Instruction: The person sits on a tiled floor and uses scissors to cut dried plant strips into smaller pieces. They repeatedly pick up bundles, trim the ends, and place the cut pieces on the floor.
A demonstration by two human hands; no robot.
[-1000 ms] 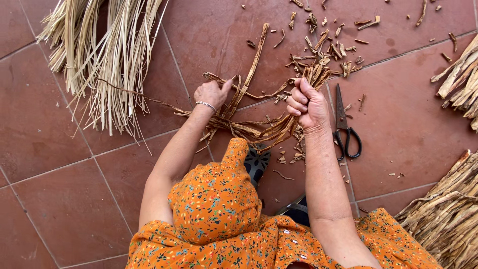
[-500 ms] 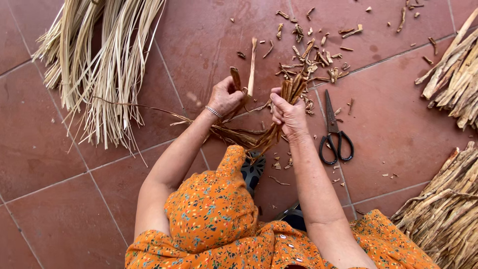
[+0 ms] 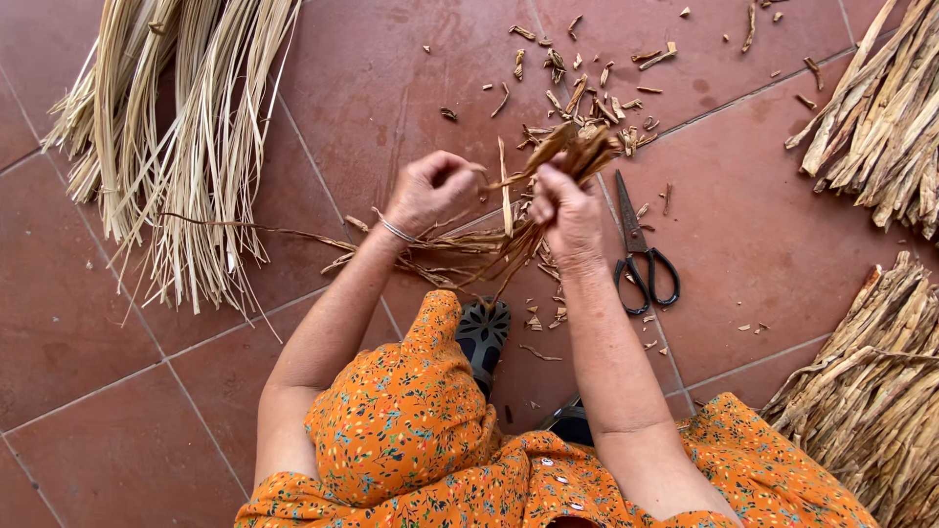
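My right hand (image 3: 565,210) is closed around a bundle of dry brown plant strips (image 3: 577,152), holding it up above the red floor tiles. My left hand (image 3: 430,191) pinches one strip of that bundle and pulls it to the left; a thin bracelet sits on that wrist. Loose ends of the bundle (image 3: 460,256) trail down toward my knee, which is covered by an orange flowered dress (image 3: 411,430).
Black-handled scissors (image 3: 641,259) lie on the tiles just right of my right hand. A sheaf of pale straw (image 3: 186,127) lies at the upper left. Bundles of dried stalks (image 3: 880,98) (image 3: 871,391) lie at the right edge. Small cut scraps (image 3: 587,83) are scattered ahead.
Both hands have lifted the brown bundle off the floor and drawn closer together. My left hand has shifted from the trailing strips to pinching one strip near the top.
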